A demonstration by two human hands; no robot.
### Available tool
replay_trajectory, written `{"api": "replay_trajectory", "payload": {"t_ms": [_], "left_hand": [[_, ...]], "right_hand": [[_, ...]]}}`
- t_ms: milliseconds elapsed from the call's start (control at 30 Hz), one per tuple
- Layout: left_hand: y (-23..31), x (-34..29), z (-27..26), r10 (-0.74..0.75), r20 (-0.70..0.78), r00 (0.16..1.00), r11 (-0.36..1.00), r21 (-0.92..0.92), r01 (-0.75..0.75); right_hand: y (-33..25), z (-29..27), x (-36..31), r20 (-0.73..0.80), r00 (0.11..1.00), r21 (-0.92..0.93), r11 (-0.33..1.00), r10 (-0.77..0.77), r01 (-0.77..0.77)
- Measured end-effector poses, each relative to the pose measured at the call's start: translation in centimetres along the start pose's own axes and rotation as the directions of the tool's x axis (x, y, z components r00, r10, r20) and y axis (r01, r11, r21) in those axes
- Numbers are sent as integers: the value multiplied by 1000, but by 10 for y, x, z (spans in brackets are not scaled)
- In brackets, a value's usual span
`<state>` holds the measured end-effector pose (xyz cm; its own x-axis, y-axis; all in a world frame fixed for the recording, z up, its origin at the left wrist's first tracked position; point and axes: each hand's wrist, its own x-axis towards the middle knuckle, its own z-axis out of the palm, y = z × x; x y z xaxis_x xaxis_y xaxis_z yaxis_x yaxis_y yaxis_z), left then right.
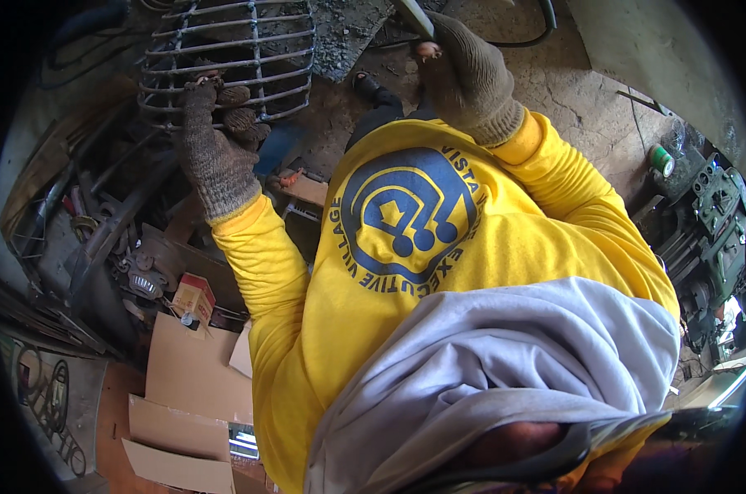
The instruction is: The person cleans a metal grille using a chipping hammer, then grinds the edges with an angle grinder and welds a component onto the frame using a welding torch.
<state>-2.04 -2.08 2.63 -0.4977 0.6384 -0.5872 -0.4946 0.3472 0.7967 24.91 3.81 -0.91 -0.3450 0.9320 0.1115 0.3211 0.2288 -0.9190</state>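
A welded metal grille (257, 62) of crossing bars fills the upper left, its corners rounded. My left hand (212, 140), in a brown knit glove with bare fingertips showing, is closed on the near edge of the grille. My right hand (472, 82), gloved the same way, is closed round a pale, straight bar-like tool (414, 18). The tool's far end runs out of the top of the picture, so its kind does not show. It is held to the right of the grille, apart from it.
Beneath the grille lies a grey, gritty sheet (344, 37). Metal parts (146, 276), a small red box (194, 296) and opened cardboard (191, 370) crowd the left. At the right stand a dark green machine (715, 214) and a green can (660, 160). A black cable (546, 25) curves across the floor.
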Motion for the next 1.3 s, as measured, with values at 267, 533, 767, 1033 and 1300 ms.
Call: {"api": "replay_trajectory", "payload": {"t_ms": [267, 533, 767, 1033, 1300], "left_hand": [[-1, 3, -1, 23, -3, 1000, 1000, 17, -23], [-1, -1, 5, 22, -35, 999, 998, 53, -21], [3, -1, 10, 9, -58, 998, 999, 52, -6], [4, -2, 13, 41, -59, 997, 996, 78, -36], [1, 0, 8, 12, -49, 999, 999, 30, -11]], "right_hand": [[1, 2, 1, 51, 989, -86, 988, 136, -131], [3, 6, 3, 171, 968, -206, 967, 185, -149], [16, 10, 0, 241, 946, -310, 941, 217, -137], [22, 16, 1, 158, 986, -267, 964, 46, -3], [17, 15, -5, 138, 987, -273, 961, 80, -40]]}}
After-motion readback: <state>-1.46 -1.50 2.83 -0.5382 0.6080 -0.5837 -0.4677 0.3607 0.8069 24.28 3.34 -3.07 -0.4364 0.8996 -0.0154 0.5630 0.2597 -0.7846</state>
